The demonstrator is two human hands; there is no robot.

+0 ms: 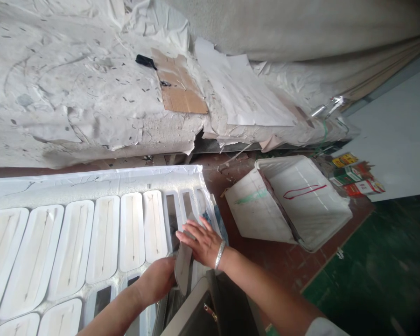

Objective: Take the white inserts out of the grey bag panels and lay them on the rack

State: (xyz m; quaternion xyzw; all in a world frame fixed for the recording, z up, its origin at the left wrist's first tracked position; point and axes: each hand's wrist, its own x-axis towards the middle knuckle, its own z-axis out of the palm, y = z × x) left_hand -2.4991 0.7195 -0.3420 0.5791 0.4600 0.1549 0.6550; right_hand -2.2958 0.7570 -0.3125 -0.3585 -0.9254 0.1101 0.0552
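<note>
Rows of white rounded panels (103, 239), each with a dark line down the middle, lie on a white-covered table (133, 179). My left hand (161, 279) is closed round the lower left edge of a grey-white rounded panel (184, 267), which is tilted up near the table's right end. My right hand (203, 243), with a silver bracelet (220, 255) on the wrist, has its fingers spread over the upper part of that panel. Whether the right hand grips it is not clear. Below my hands is a dark bag-like item (227, 303) with a zip pull.
A large white bin (322, 205) lies open on the red floor to the right. Behind, a cloth-covered surface (91, 93) holds brown cardboard (182, 88) and a black object (145, 61). Colourful boxes (362, 186) stand at the far right.
</note>
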